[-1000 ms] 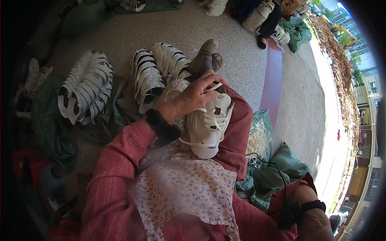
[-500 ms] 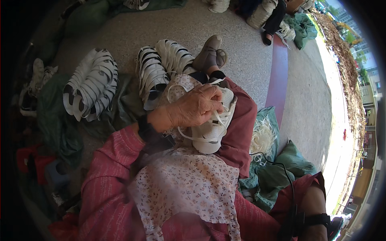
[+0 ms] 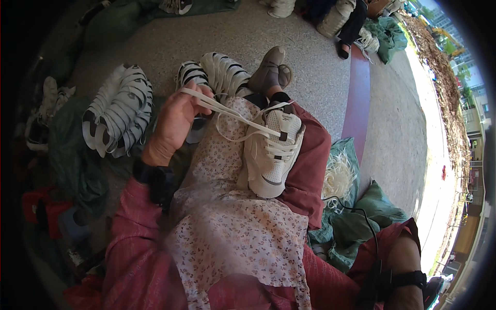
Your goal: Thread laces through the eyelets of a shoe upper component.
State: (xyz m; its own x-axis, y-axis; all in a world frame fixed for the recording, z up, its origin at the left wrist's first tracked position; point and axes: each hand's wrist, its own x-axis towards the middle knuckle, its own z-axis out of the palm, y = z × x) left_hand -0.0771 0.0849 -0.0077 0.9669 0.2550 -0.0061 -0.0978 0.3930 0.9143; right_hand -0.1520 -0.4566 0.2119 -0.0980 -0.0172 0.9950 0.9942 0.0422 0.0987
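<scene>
Shoelace (image 3: 232, 114), flat and white, now runs taut from a white sneaker (image 3: 271, 155) up to the left hand (image 3: 175, 121), which has pulled away to the person's left and upward. Half a second ago that hand sat right on top of the shoe, fingers bunched at its eyelets; a second ago it was also resting there. The hand is now closed around the lace end, pinching it near the fingertips, and a slack loop of the same lace hangs in a curve between hand and shoe. The sneaker has stayed put, lying on the person's lap on a pale floral apron (image 3: 232, 227), its toe toward the person and its laced top facing up, against a red trouser leg (image 3: 310, 170). The pull suggests a length of lace has just been drawn through an eyelet, so lacing looks partly done, with several crossings already in place on the tongue. The right hand is out of view; only a forearm with a black wristband (image 3: 408, 279) shows at the lower right, so whether it is open or shut cannot be told. On the ground beyond the hand lie bundled stacks of white shoe parts (image 3: 121, 116), and a green sack (image 3: 361, 217) sits by the right knee.
</scene>
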